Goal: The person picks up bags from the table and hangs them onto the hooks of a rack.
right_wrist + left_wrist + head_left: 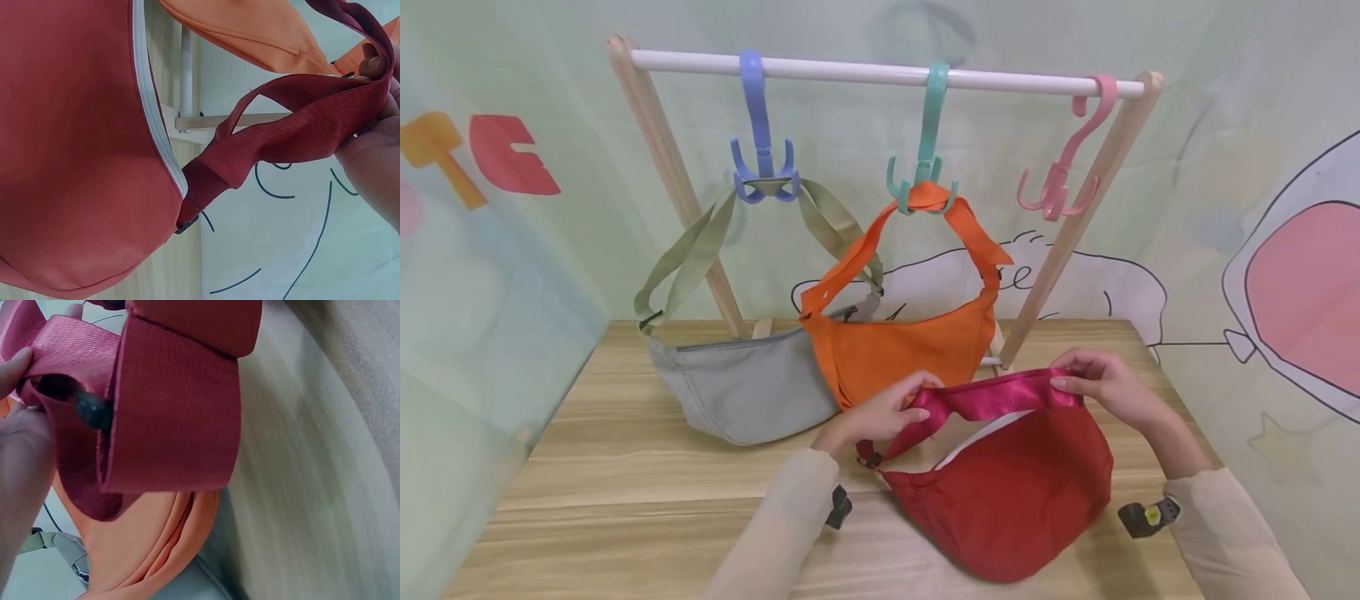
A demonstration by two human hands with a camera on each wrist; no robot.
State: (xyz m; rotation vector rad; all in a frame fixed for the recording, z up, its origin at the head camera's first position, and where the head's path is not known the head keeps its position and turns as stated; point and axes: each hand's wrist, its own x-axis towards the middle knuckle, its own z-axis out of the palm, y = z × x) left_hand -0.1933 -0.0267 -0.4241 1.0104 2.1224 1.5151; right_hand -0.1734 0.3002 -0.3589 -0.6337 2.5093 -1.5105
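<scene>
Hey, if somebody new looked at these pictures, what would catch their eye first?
Most likely the big red bag in the right foreground, its shiny strap held by the left grip and the right grip. Just behind it, the bright orange bag hangs from the green hook near the middle of the white rail. Then the bare pink hook at the rail's right end.
</scene>
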